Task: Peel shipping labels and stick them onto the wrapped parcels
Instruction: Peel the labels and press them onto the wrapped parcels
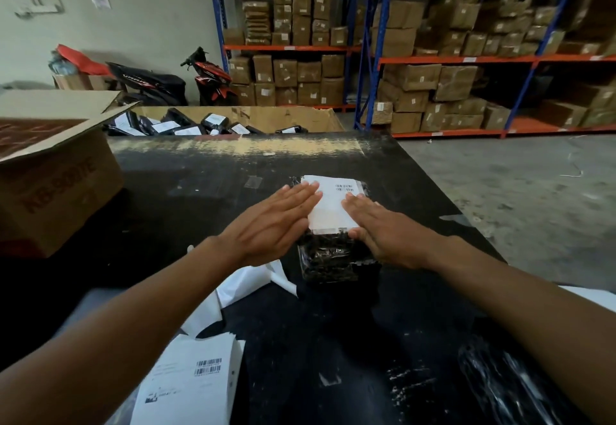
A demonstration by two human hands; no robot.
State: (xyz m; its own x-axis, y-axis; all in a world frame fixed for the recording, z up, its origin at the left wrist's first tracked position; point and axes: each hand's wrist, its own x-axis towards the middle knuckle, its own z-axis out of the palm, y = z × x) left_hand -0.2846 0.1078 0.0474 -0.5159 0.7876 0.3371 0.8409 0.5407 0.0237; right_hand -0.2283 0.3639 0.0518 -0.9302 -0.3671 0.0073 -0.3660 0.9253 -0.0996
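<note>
The left hand (273, 221) lies flat, with fingers straight and held close together. Its fingertips press on the left edge of a white shipping label (333, 206). The right hand (383, 229) is flat in the same way, fingers straight and side by side, and presses the label's right edge, with the thumb at its near corner. The label sits between the two hands on the far half of a black wrapped parcel (331, 259), whose shiny near end shows uncovered between the wrists. The parcel rests on a black table (333, 351). Just behind the left wrist, toward the person, lie crumpled white backing sheets (245, 281). Further back under the left forearm is a stack of printed labels (190, 384) with barcodes. Near the right forearm, close to the person, lies a blurred roll of black wrap (500, 378). Out beyond the left hand's little-finger side stands an open cardboard box (56, 188). Well ahead of the fingertips, past the table's far edge, a large carton (300, 119) holds many black labelled parcels (186, 126). Further on stand shelves (450, 59) stacked with brown packages.
</note>
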